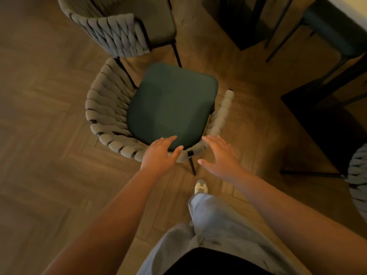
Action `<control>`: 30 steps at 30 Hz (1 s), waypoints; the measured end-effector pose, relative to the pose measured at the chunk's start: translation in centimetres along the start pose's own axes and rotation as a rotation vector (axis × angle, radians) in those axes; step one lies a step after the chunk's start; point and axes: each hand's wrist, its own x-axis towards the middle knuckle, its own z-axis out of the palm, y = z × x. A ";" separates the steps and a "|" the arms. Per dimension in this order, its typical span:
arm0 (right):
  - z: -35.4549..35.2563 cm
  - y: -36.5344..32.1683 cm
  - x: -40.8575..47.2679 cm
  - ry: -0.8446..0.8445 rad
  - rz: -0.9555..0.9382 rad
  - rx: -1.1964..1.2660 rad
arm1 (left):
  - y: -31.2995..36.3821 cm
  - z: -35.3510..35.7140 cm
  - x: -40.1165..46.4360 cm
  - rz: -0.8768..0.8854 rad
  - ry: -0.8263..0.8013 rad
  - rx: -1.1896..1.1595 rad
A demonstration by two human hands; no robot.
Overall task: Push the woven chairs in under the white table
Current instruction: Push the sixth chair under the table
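Nearest woven chair [170,108] standing centre on the floor [39,116], back rail near, open front facing far. Second chair [127,30] sitting just beyond it at far left, legs close to the first chair's left side. White table [353,8] edging in at far right, another seat [333,32] tucked under it. Fourth chair [359,179] peeking in at right edge. Left hand [158,155] lying on the near rail, right hand [220,155] just right of it, over the rail's right end. Shoe [201,186] planted near, behind the rail.
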 end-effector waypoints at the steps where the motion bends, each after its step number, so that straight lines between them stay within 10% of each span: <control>1: 0.3 -0.5 1.1 -0.010 0.002 -0.025 | -0.6 -0.7 1.2 0.004 -0.004 0.014; 20: 12.5 -10.8 11.5 -0.398 0.435 -0.222 | -23.7 -11.2 16.2 0.155 -0.596 0.424; 30: 17.4 -14.7 12.3 -0.289 0.627 -0.532 | -28.1 -12.1 17.4 0.616 -0.811 0.786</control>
